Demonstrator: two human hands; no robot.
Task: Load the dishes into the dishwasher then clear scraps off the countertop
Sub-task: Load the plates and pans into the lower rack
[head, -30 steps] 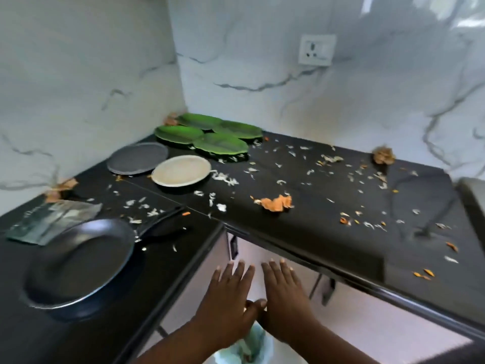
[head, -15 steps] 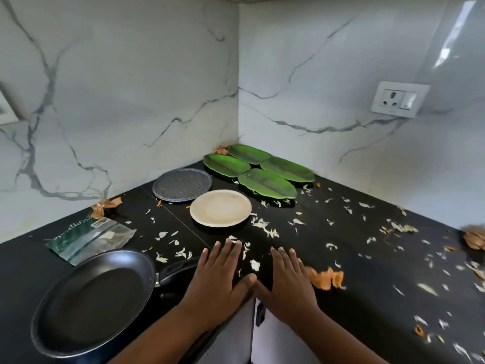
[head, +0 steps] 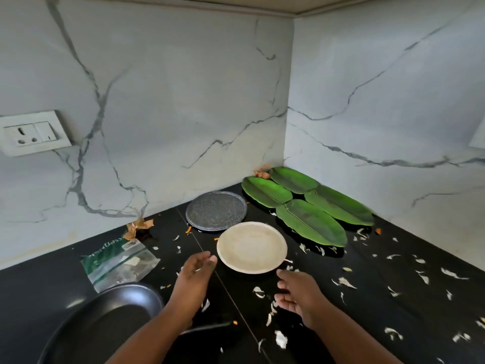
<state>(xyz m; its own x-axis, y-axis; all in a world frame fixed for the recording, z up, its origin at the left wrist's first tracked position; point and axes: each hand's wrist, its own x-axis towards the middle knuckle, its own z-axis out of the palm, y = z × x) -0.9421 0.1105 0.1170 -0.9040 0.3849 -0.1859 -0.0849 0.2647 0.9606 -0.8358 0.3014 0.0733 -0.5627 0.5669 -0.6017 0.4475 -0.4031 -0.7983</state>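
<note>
Your hands flank the round cream plate (head: 252,247); left hand (head: 195,275) nearly at its rim, right hand (head: 298,292) just short; both loose, holding nothing.

A white wall (head: 162,106) with thin grey lines like marble stood behind the black bench (head: 393,298), and another one (head: 388,95) met it in the corner. A white plug socket with a switch (head: 30,134) sat on the left wall. The edge of another white plate (head: 479,137) showed on the right wall. A see-through bag with a green top (head: 119,260) lay flat on the bench, near the left wall.
</note>
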